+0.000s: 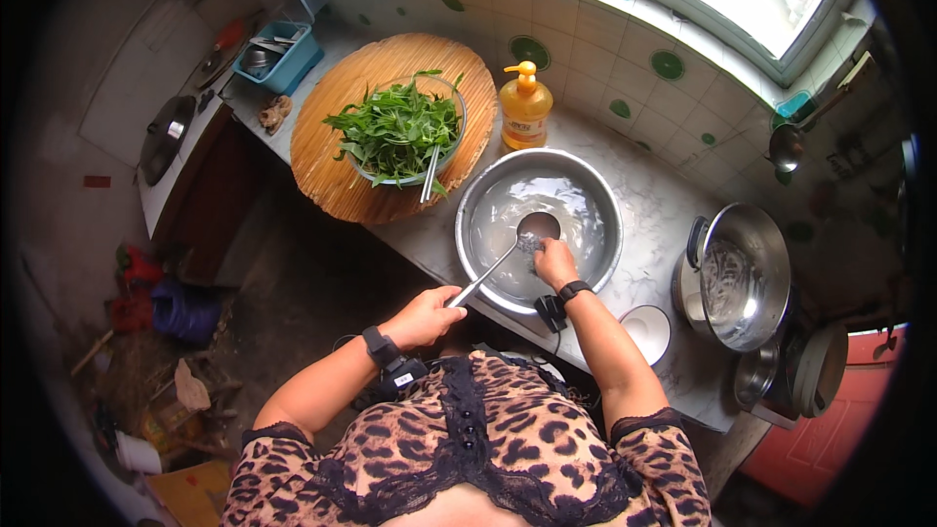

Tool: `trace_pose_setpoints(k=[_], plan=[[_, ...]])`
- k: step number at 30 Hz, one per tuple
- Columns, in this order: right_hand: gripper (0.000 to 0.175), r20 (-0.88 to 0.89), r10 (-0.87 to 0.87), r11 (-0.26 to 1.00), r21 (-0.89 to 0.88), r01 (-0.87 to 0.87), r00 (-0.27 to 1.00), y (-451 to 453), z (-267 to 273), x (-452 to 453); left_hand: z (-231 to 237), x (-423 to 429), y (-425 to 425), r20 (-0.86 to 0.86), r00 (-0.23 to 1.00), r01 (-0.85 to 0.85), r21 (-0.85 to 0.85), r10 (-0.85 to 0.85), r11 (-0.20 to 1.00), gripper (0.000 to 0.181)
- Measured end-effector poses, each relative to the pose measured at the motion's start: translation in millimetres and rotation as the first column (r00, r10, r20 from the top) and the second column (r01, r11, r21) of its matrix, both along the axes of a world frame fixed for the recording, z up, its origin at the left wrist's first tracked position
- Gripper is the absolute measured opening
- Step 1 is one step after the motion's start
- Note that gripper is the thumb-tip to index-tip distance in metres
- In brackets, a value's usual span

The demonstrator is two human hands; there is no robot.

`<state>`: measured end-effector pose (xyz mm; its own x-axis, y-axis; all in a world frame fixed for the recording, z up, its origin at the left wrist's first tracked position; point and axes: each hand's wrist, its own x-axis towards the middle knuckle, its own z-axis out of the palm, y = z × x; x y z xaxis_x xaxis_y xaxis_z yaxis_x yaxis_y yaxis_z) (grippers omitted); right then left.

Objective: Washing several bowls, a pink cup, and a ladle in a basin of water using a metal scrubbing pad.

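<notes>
My left hand (pixel 428 316) grips the handle of a metal ladle (pixel 539 225), whose bowl is over a wide metal basin (pixel 613 249) of water. With my right hand (pixel 555 263) I hold a grey scouring pad (pixel 531 243) close to the ladle's bowl; whether it touches the bowl is hard to tell. Behind the basin stands an orange pump bottle (pixel 525 113). To the left, a glass bowl (pixel 463 113) heaped with green leaves (pixel 399 124) rests on a round wooden board (pixel 322 176), with metal chopsticks (pixel 430 174) leaning over its rim.
A white bowl (pixel 646 334) sits right of my right forearm. Farther right are a large steel pot (pixel 747 278) and a smaller pan (pixel 756 375). A blue utensil box (pixel 282 62) stands at the counter's far left. A ladle (pixel 787 148) hangs on the tiled wall.
</notes>
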<state>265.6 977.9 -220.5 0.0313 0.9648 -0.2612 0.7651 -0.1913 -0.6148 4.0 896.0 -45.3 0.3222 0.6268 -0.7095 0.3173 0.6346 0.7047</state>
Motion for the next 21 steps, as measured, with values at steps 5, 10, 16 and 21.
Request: trace_pose_setpoints(k=[5,10,16,21], plan=[[0.031,-0.653,-0.432,0.862,-0.502,0.072,0.621,6,-13,1,2,1,3,0.000,1.000,-0.004,-0.034,0.004,0.999,0.039],[0.030,-0.615,-0.344,0.937,-0.272,0.218,0.710,12,8,19,0,0,6,-0.120,0.993,0.029,0.080,-0.019,0.996,0.042],[0.032,0.207,-0.052,0.998,-0.009,0.055,0.977,7,-3,37,-13,-5,8,-0.359,0.923,0.256,0.303,-0.139,0.918,0.052],[0.029,-0.291,-0.201,0.970,0.075,0.231,0.935,15,5,32,-18,-5,3,-0.314,0.940,0.230,0.295,-0.134,0.927,0.050]])
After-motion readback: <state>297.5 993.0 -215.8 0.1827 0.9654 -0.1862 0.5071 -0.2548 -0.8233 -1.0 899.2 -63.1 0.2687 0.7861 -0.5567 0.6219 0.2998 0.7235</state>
